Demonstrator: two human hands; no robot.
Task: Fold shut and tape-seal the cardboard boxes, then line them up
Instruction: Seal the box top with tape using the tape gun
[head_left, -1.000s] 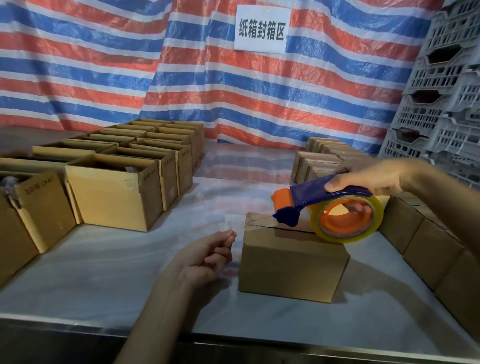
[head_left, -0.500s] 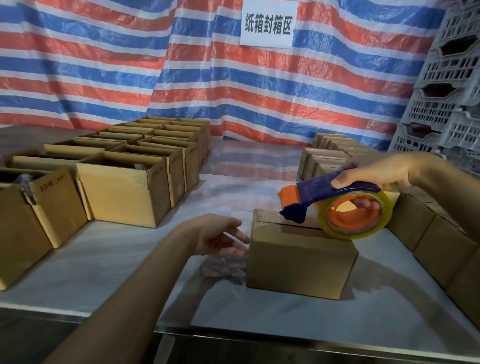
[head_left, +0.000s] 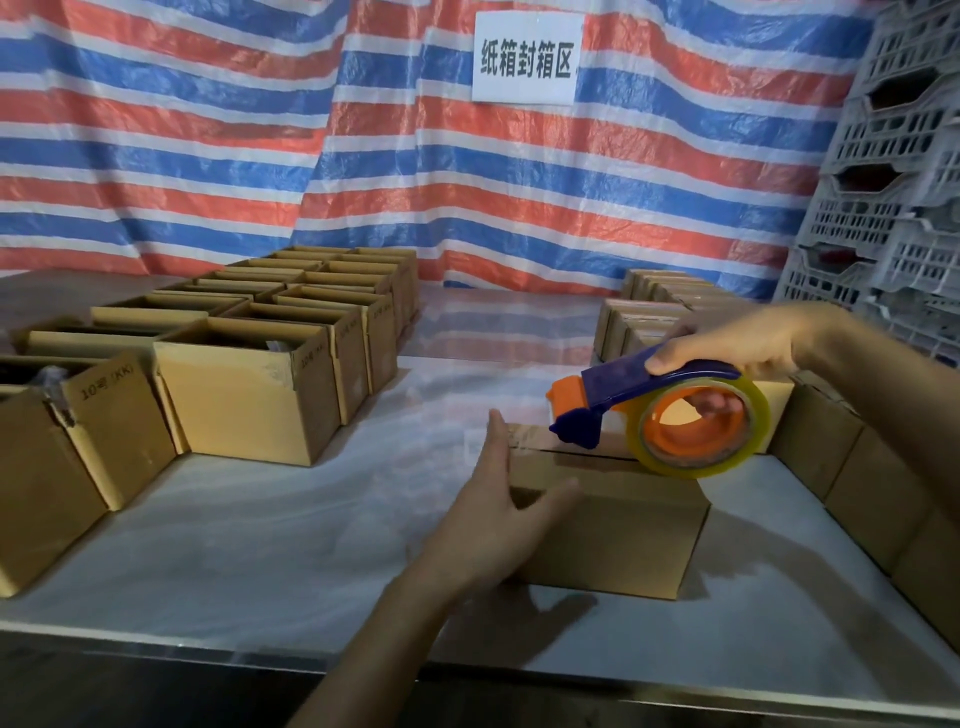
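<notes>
**Hidden or unclear.** The right forearm covers part of the row of closed boxes (head_left: 852, 467) along the right side of the table (head_left: 260, 545). The frame edge cuts that row off, so we cannot count it. The tape roll conceals the right end of the top seam of the centre box (head_left: 623, 530). We cannot tell whether the blue nose of the tape dispenser (head_left: 639, 384) touches the box top or sits just above it. The far open boxes (head_left: 244, 395) on the left merge together, and the left frame edge cuts off the nearest one.

**Counts.** We count one centre box, flaps folded down, standing on the table near its front edge, between the two groups. There is one tape dispenser, carrying one clear roll on an orange core. At least eight open tops are visible, set in rows. One white sign (head_left: 524, 57) hangs on the striped tarpaulin (head_left: 208, 156). Grey crates (head_left: 893, 182) are stacked at the right; their number is unclear.

**Hands.** The right hand (head_left: 737, 343) is clamped round the dispenser handle above the box, and its fingers (head_left: 711, 402) show through the core. The left hand (head_left: 498, 514) is spread, with fingers straight along the box's left end and the thumb at its front upper edge. It grips nothing.
</notes>
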